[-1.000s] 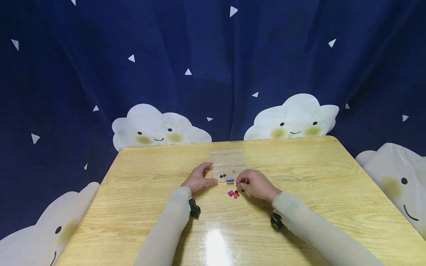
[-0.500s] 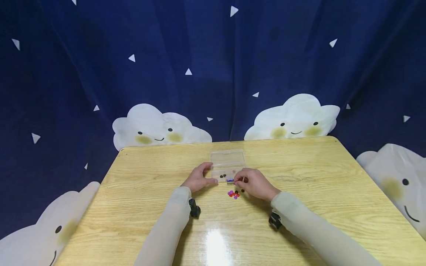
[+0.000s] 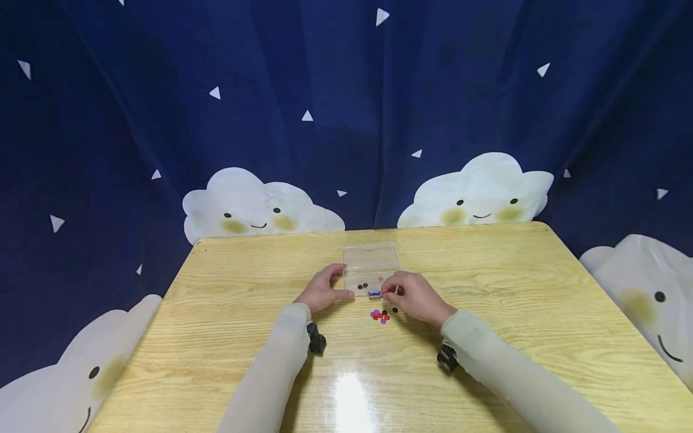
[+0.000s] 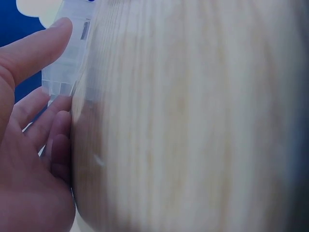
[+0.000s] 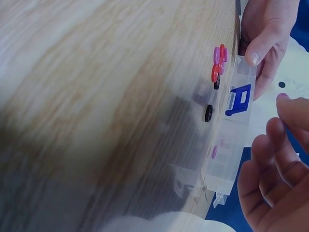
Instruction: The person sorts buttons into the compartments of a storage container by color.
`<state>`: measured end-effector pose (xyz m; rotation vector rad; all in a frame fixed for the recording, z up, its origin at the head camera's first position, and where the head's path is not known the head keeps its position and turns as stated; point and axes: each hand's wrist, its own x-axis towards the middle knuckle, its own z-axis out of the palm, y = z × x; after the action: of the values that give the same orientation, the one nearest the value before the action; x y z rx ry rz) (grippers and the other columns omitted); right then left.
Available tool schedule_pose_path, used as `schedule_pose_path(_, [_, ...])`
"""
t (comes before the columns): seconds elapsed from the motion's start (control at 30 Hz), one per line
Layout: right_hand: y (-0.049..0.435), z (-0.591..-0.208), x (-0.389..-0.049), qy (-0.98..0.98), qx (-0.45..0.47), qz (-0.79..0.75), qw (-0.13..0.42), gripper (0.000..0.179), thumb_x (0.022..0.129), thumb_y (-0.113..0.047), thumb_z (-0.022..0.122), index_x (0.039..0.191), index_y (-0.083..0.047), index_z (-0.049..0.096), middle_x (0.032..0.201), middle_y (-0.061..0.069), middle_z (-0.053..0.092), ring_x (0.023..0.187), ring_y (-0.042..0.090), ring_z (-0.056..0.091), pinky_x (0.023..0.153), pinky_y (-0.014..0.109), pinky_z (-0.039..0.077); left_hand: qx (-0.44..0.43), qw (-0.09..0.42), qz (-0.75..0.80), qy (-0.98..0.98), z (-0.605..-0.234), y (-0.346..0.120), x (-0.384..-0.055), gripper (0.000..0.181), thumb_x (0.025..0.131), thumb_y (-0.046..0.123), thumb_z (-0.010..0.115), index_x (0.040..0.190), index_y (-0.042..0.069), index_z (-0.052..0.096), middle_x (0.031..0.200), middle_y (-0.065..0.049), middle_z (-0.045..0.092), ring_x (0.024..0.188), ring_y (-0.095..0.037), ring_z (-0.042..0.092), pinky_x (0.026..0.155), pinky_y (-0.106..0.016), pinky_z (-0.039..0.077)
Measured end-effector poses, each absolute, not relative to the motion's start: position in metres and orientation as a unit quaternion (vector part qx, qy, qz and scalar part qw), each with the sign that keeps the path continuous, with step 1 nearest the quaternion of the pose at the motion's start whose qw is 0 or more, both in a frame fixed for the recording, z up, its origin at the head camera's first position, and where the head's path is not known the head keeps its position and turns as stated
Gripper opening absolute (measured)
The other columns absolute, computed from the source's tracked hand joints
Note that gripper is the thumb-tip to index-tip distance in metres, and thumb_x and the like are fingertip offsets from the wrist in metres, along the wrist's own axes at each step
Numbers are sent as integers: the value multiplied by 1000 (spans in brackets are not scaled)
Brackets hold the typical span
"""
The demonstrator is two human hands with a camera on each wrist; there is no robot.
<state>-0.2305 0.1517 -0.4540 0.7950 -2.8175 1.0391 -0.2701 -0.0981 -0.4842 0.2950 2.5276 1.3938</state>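
Note:
A clear plastic compartment box (image 3: 354, 292) lies on the table with its lid (image 3: 370, 257) raised at the back. My left hand (image 3: 323, 290) holds the box's left end, thumb at the front and fingers behind. My right hand (image 3: 414, 297) is over the box's front right part and pinches a small purple button (image 5: 281, 96), mostly hidden by the fingertips. A dark blue frame-shaped piece (image 5: 240, 100) is in a front compartment. Black buttons (image 3: 362, 287) lie in a compartment to its left, and a pink button (image 5: 214, 152) shows towards the other end.
In front of the box, several red, purple and black buttons (image 3: 381, 316) lie in a loose cluster on the wooden table (image 3: 227, 319). One black button (image 5: 208, 113) lies slightly apart. A dark blue curtain (image 3: 346, 120) with clouds hangs behind the table.
My right hand has moved slightly left with the purple button, closer to the blue piece in the box, and then nearly stopped. My left hand stays at the box's end.

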Motion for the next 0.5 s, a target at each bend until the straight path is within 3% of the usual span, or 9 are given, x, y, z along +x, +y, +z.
schedule_pose_path(0.5, [155,-453,-235,-919,241,308,49,6,87,-9,73,85,-15,75,82,-4,68,68,5,52,62,19,45,104,118,479,864,-487,-100,-272,78,82,24,82,149,15,44,144,-8,52,129,-28,49,114,-46,39])
